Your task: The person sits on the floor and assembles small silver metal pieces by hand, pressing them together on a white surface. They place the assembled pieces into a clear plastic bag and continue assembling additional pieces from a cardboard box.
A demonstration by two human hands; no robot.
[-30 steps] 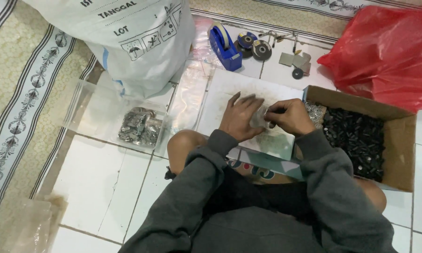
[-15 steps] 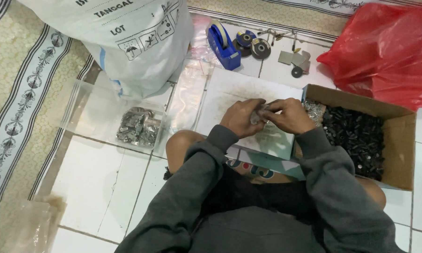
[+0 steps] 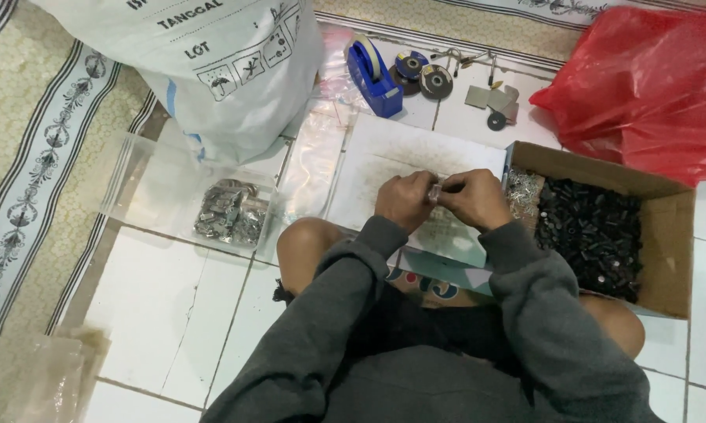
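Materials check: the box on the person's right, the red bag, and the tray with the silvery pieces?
Box: brown corrugated cardboard by the look, matte, with folded flaps. Red bag: thin plastic film, glossy and crinkled. Tray: clear plastic, since the tile shows through its walls. The silvery pieces glint like metal, but they are too small to be sure.

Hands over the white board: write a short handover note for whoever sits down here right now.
Left hand and right hand: together over the white board, both pinching a small clear piece; too small to tell what it is.
Cardboard box at right: full of small black parts, with silvery bits in its near corner.
Clear tray at left: holds a small heap of metal pieces.
Done: that heap in the tray.
Left: the box is mostly full.
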